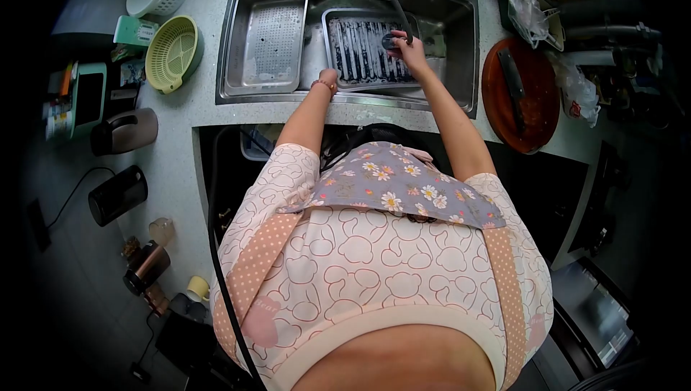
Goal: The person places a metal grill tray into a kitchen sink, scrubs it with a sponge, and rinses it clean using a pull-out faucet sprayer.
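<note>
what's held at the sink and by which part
The right hand holds a dark round thing by its edge; the left hand is at the tray, grip unclear.

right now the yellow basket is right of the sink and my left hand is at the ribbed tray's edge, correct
The basket's side is wrong: the head view shows the yellow basket left of the sink. The rest holds: your left hand is at the edge of the ribbed tray.
</note>
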`<state>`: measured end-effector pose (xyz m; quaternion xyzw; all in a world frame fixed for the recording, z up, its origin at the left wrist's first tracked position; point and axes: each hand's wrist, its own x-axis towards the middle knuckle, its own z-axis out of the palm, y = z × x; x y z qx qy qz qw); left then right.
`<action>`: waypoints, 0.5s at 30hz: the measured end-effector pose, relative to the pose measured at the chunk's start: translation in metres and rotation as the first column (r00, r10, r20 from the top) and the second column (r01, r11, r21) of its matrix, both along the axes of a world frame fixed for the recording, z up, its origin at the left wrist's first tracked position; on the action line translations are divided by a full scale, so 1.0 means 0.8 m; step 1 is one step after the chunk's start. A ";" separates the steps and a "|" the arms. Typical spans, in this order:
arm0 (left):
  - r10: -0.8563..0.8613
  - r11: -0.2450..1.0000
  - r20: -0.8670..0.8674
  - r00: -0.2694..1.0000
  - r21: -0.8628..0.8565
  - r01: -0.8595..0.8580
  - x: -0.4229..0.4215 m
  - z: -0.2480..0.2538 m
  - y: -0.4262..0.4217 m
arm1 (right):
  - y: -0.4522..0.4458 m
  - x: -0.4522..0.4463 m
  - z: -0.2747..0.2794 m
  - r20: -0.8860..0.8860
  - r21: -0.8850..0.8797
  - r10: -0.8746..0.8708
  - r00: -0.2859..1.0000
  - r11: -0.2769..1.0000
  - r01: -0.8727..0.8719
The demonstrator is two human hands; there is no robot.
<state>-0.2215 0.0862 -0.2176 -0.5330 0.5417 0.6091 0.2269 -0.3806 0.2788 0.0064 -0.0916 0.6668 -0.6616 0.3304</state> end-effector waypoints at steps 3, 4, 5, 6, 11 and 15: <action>0.078 0.996 0.001 0.997 0.051 -0.078 0.001 0.002 -0.002 | 0.000 -0.006 0.001 -0.034 0.007 0.020 0.999 1.000 -0.019; 0.089 0.994 -0.003 0.996 0.063 -0.088 0.001 0.002 -0.003 | 0.006 -0.013 0.004 0.001 0.104 0.145 0.989 0.984 -0.144; 0.058 0.996 0.010 0.998 0.061 -0.058 0.000 0.002 -0.003 | 0.009 -0.016 0.006 0.071 0.178 0.197 0.978 0.962 -0.206; 0.024 0.998 0.014 1.000 0.058 -0.024 0.002 0.000 -0.004 | 0.011 -0.018 0.012 0.145 0.246 0.242 0.959 0.930 -0.272; -0.085 0.995 0.122 0.989 0.070 0.077 -0.006 -0.009 -0.008 | 0.007 -0.012 -0.003 -0.127 0.052 0.037 0.991 0.998 -0.030; 0.023 0.995 0.110 0.994 0.099 -0.034 -0.001 0.000 -0.006 | 0.006 -0.020 0.005 -0.038 0.030 0.081 0.996 0.996 -0.080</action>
